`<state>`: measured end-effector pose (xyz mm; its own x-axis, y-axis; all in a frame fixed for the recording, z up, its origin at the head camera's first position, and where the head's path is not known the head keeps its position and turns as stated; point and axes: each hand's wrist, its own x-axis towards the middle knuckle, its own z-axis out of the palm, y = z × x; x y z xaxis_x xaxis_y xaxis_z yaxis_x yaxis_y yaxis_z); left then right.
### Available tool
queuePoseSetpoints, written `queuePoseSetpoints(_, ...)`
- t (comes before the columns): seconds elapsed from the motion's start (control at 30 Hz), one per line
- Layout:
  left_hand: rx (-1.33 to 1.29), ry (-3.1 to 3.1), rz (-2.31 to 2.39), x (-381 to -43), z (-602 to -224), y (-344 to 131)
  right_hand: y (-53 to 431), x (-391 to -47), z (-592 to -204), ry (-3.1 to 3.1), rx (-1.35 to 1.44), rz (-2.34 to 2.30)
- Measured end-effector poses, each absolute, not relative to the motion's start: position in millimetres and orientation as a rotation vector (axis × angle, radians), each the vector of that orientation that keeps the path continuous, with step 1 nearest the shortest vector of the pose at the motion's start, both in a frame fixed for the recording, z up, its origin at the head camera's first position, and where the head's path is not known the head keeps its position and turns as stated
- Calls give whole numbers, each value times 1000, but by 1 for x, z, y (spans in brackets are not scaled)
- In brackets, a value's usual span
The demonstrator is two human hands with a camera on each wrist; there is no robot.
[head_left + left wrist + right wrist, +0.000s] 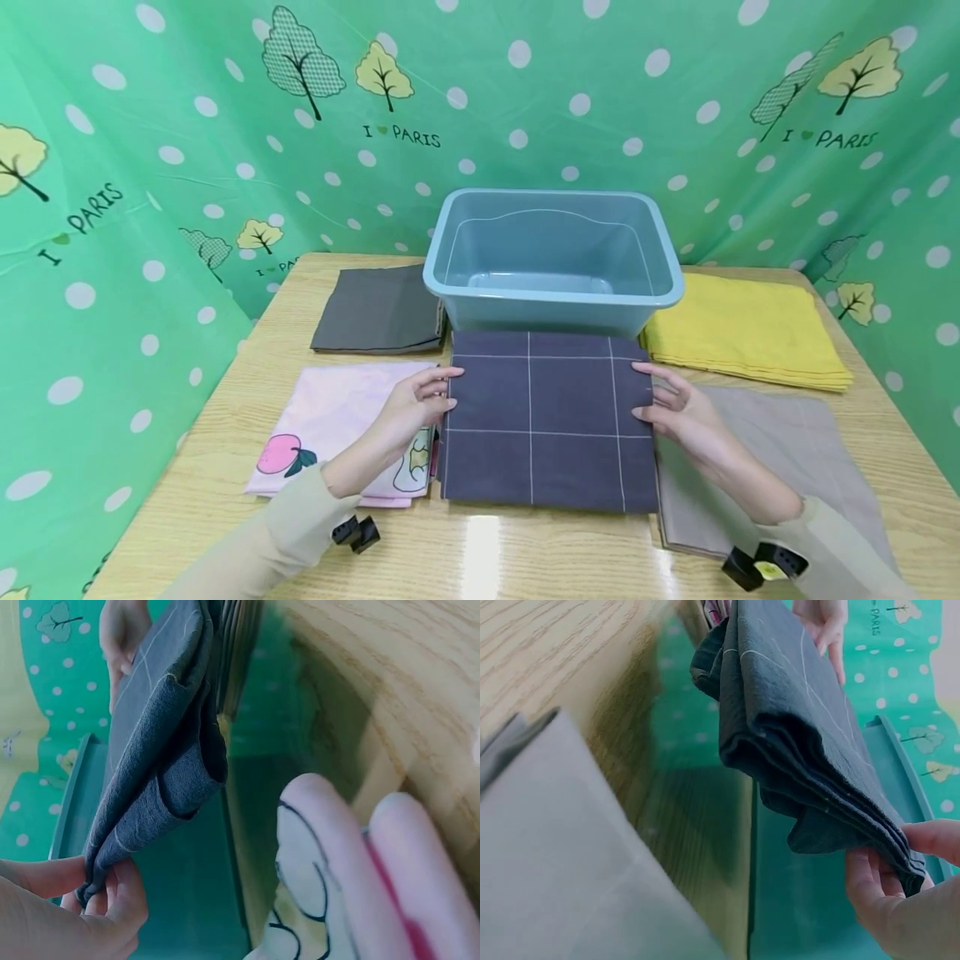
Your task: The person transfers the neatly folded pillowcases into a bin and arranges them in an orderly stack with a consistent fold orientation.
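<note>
Two opposite edges of dark folded cloth [551,417] are pinched between thumb and fingers by left hand [416,404] and right hand [690,417] | cloth held above table [202,492], before blue bin [547,315] | sagging lower folds [191,776] might be opened by uneven tilting.

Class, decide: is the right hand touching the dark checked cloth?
Touching. The right wrist view plainly shows the right hand pinching the folded edge of the dark checked cloth.

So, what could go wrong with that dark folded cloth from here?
The left hand and right hand pinch the dark cloth only at its edges, so it might slip. Its lower folds hang loosely and could open. The blue bin stands just behind, so the cloth might snag there if moved forward.
</note>
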<state>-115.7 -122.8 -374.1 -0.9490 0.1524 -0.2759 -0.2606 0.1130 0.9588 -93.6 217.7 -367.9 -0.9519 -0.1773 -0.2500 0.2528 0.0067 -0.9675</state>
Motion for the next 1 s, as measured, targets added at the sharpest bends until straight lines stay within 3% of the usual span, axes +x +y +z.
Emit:
queuePoseSetpoints(0.53,37,2120,1997,-116,-358,-125,218,-88,-348,2016,-117,-2182)
queuePoseSetpoints(0.83,123,2141,2038,-119,-345,-127,239,-108,-370,2077,-193,-2179)
queuePoseSetpoints(1.0,148,2139,2066,-123,-336,-128,238,-112,-356,2039,-256,-2208)
